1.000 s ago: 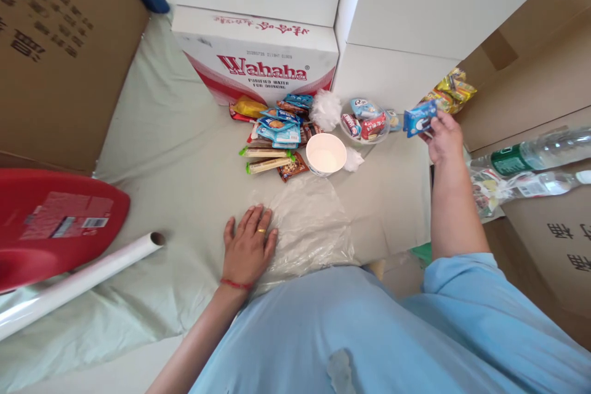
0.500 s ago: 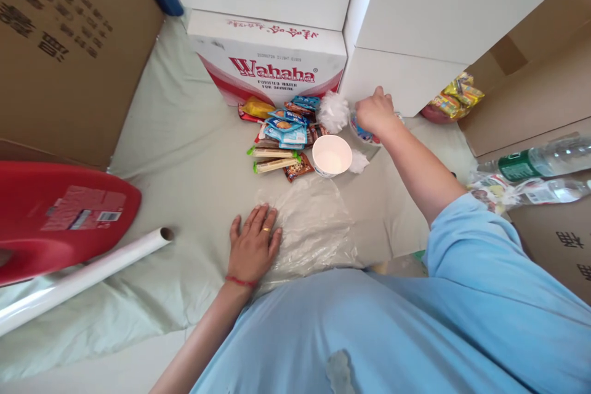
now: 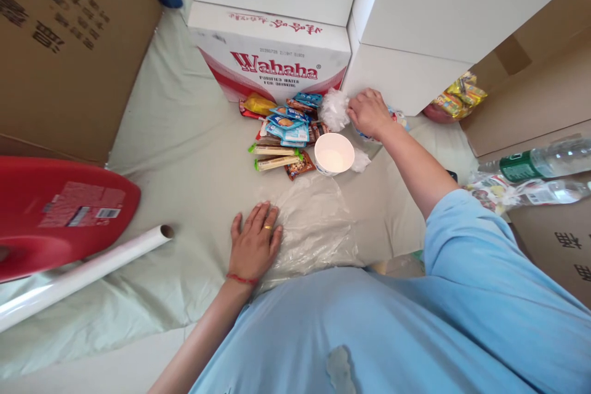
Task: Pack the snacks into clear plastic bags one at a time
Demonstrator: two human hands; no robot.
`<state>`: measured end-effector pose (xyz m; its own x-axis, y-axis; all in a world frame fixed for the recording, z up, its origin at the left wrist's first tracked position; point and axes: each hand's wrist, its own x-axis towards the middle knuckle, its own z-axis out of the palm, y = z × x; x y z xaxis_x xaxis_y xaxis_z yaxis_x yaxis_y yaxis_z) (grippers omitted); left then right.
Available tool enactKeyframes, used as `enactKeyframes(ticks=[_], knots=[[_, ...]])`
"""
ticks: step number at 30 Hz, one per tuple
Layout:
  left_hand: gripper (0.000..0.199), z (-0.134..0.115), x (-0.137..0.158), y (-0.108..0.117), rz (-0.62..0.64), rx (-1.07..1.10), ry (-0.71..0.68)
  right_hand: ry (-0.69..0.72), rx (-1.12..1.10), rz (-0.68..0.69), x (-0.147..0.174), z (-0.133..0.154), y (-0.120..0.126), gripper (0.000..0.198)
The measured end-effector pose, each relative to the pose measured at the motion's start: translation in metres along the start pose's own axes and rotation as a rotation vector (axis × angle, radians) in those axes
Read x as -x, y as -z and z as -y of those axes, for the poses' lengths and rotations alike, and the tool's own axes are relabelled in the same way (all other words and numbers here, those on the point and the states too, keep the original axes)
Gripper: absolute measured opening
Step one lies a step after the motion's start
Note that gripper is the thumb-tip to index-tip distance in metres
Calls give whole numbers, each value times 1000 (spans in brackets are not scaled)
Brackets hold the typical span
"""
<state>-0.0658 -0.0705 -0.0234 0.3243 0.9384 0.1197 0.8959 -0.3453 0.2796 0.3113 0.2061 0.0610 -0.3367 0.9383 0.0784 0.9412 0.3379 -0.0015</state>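
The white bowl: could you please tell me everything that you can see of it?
The white bowl is round, with a wide open mouth and sides narrowing downward; it looks like paper, with faint bluish marking outside. It stands upright at the far edge of the clear plastic sheet, between the brown packet and some crumpled white plastic. Contact with these is unclear. Neither the left hand nor the right hand touches it.
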Motion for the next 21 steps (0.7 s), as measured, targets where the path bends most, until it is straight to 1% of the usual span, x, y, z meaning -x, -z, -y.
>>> enactKeyframes(ticks=[2,4,7,9,11,13,15,18,21], knots=[[47,0,0,-1,-3,7,3,8,-15,-26,3,-1,7,60],[47,1,0,-1,-4,19,8,-21,-48,-94,12,0,19,58],[47,1,1,-1,1,41,17,-90,-85,-218,40,8,35,52],[48,1,0,-1,5,54,24,-84,-81,-226,60,15,39,47],[49,0,0,0,5,59,30,-70,-66,-182,76,19,36,41],[48,0,-1,0,2,51,28,-103,-66,-152,84,15,29,36],[48,0,-1,1,2,36,20,-141,-98,-151,87,6,22,34],[47,-1,-1,1,5,19,17,-128,-168,-169,86,-7,13,34],[47,-1,0,1,3,5,16,-117,-181,-193,88,-9,6,35]])
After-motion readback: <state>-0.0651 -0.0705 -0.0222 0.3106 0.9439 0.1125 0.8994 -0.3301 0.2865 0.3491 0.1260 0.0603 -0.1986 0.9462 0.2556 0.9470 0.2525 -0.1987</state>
